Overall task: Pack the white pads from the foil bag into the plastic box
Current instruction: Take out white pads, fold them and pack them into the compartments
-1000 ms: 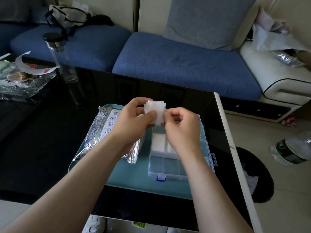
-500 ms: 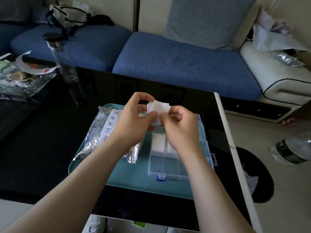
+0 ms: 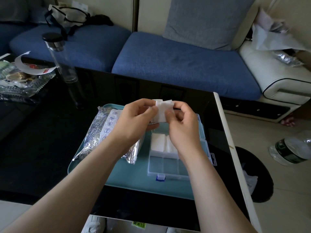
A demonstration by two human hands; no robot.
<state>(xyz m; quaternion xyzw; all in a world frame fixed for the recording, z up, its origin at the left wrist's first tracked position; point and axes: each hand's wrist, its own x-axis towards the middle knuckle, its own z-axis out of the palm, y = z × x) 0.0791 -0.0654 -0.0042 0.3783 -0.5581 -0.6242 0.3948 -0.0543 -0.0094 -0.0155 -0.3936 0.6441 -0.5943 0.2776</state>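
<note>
A teal tray (image 3: pixel 134 180) is set on a glossy black table (image 3: pixel 42 148). A tall clear bottle (image 3: pixel 64 64) with a black cap is stood upright near a heap of wrappers (image 3: pixel 21 78). Behind, a blue sofa (image 3: pixel 176 64) is shown bearing a grey cushion (image 3: pixel 202 21) and a bag (image 3: pixel 67 15). A plastic bottle (image 3: pixel 289 148) is seen lying on the floor.

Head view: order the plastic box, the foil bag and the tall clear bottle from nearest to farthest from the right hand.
1. Plastic box, directly below the right hand.
2. Foil bag, to the left on the teal tray.
3. Tall clear bottle, far left and farthest back.
</note>
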